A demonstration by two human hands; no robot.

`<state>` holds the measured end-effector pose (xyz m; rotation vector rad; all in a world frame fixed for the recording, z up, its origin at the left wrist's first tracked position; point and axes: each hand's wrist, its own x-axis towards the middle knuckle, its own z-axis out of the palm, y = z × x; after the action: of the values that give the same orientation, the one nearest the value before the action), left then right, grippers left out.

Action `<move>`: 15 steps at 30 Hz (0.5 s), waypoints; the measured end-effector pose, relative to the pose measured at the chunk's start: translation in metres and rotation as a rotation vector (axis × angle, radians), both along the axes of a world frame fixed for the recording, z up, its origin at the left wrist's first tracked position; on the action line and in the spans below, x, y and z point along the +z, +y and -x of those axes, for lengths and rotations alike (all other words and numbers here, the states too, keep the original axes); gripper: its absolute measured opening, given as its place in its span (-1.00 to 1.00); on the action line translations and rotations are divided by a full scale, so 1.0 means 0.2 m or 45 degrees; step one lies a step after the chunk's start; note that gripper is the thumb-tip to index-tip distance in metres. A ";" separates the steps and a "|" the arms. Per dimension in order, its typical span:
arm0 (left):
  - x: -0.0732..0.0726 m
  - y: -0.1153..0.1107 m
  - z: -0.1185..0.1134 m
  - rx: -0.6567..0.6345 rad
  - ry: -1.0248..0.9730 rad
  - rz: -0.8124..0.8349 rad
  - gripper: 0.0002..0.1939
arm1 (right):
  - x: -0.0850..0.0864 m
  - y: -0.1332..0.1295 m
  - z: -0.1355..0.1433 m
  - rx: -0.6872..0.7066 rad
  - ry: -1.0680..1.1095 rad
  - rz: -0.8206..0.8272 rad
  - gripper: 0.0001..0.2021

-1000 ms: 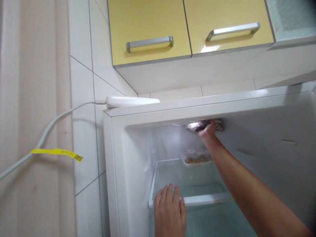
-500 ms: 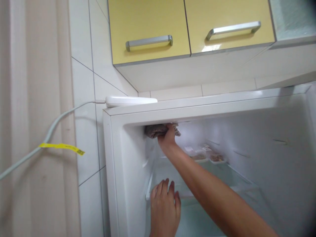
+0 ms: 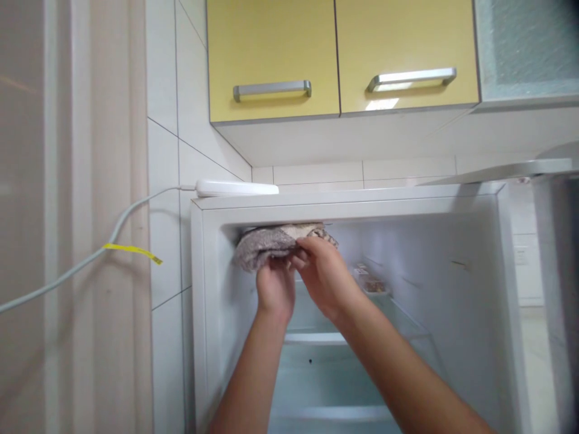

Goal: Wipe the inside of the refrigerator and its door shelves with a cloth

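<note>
A bunched grey-brown cloth (image 3: 262,246) with a lighter patterned part lies against the ceiling of the open fridge (image 3: 465,271), near its upper left corner. From below, my left hand (image 3: 275,286) grips the cloth, its fingertips hidden behind the folds. My right hand (image 3: 319,262) pinches the cloth's right part, with thumb and fingers close together. Both hands are side by side, nearly touching, above the glass shelves (image 3: 316,339).
Packed food (image 3: 373,282) sits on the upper shelf at the back. On top of the fridge rests a white device (image 3: 237,188) with a cable (image 3: 122,226). Yellow cabinets (image 3: 271,48) hang above, and the fridge door (image 3: 554,289) stands at the right.
My left hand has risen from in front of the shelf and taken hold of the cloth. More of the cloth shows, bulging lower and nearer. The view has shifted slightly.
</note>
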<state>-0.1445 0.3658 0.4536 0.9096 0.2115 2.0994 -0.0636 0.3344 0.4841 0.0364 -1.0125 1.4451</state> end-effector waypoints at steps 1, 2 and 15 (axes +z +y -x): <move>0.04 -0.03 0.00 -0.022 -0.012 -0.023 -0.77 | -0.03 -0.01 -0.06 -0.048 -0.007 -0.028 -0.86; 0.08 -0.05 0.00 -0.056 -0.012 -0.042 -0.77 | -0.08 0.00 -0.12 -0.136 -0.034 -0.063 -0.82; 0.36 0.46 -0.02 -0.028 -0.276 0.038 -0.36 | -1.34 0.61 -0.79 -2.375 -1.347 -0.727 -0.71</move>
<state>-0.1408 0.4575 0.5262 0.6576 0.1186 2.1495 0.0937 0.4570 0.2164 -1.0582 -1.4720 -0.6865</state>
